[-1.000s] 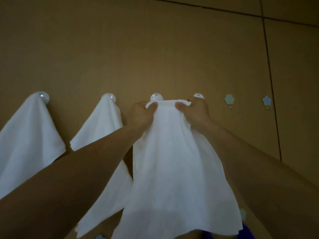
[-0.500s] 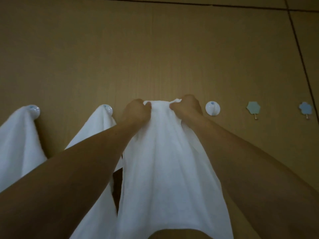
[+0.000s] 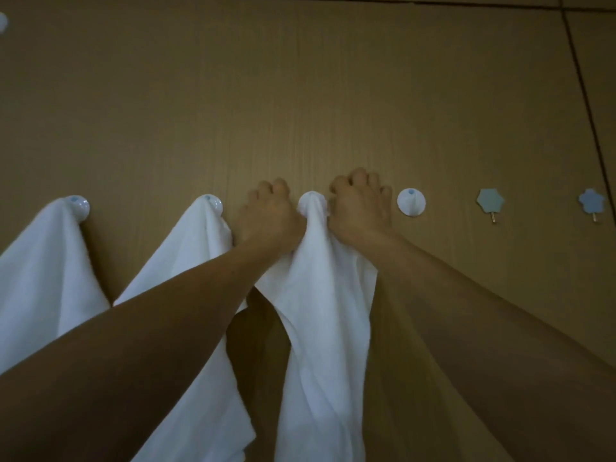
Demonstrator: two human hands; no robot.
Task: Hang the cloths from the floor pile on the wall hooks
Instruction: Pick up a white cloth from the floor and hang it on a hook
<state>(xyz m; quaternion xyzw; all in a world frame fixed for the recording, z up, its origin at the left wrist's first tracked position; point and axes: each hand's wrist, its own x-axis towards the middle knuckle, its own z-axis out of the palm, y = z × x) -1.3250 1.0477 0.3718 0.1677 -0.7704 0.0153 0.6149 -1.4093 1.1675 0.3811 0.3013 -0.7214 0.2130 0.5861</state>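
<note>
Faces a tan panelled wall (image 3: 300, 95) with a row of hooks at one height. Grips the middle cloth (image 3: 320, 295) with both hands right under the third round hook (image 3: 311, 199), the cloth's top draped over that hook and bunched into a narrow neck. Presses the left hand (image 3: 268, 216) against the left side of the neck, fingers curled toward the wall, thumb side sunk in the folds. Sets the right hand (image 3: 361, 208) against the right side the same way, knuckles up, fingers bent and closed on the fabric. Cannot make out either thumb. Lets the rest of the white fabric fall straight down between the two forearms and past the near edge of the view.

Shows two more white cloths to the left: the left cloth (image 3: 40, 268) hanging from the first round hook (image 3: 78, 206), and the second cloth (image 3: 193, 255) hanging from the second round hook (image 3: 213, 203), partly hidden behind the left forearm and just beside the left wrist.

Shows, right of the hands, the fourth round hook (image 3: 411, 201) with its whole white face in sight, just beside the right hand. Then a small blue hexagonal hook (image 3: 490, 201) and a blue flower-shaped hook (image 3: 591, 201), well apart, each with a short metal peg beneath. Catches a dark seam (image 3: 586, 105) slanting down the wall at far right.
</note>
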